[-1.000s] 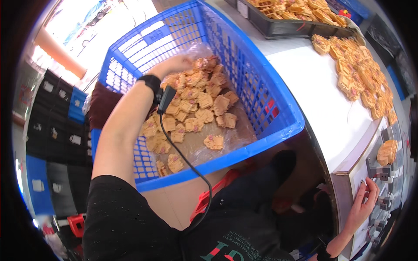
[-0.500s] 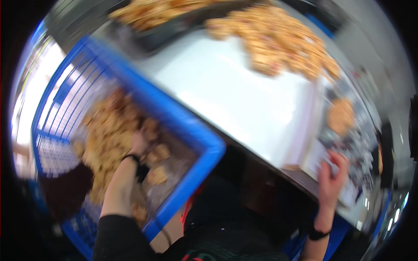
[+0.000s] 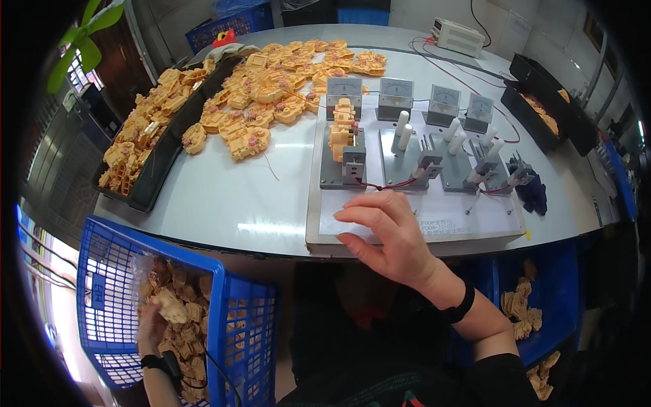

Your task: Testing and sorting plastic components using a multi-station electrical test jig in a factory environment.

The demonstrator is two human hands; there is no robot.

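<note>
One yellow part [image 3: 340, 136] is standing upright ahead-left of the nearer right hand [image 3: 400, 245], spread, empty; left hand [image 3: 150, 327], grip unclear.

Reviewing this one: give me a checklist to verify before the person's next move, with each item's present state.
1. Right hand free: ok; thumb and fingers stand apart, with no part between them.
2. Left hand has a firm grip on the pale yellow part in the blue basket: cannot tell; fingers are at its edge.
3. Leftmost fixture free: not ok; a yellow piece sits in it.
4. White pins on the second fixture uncovered: ok.
5. Leftmost meter reading: cannot tell; too small.
</note>
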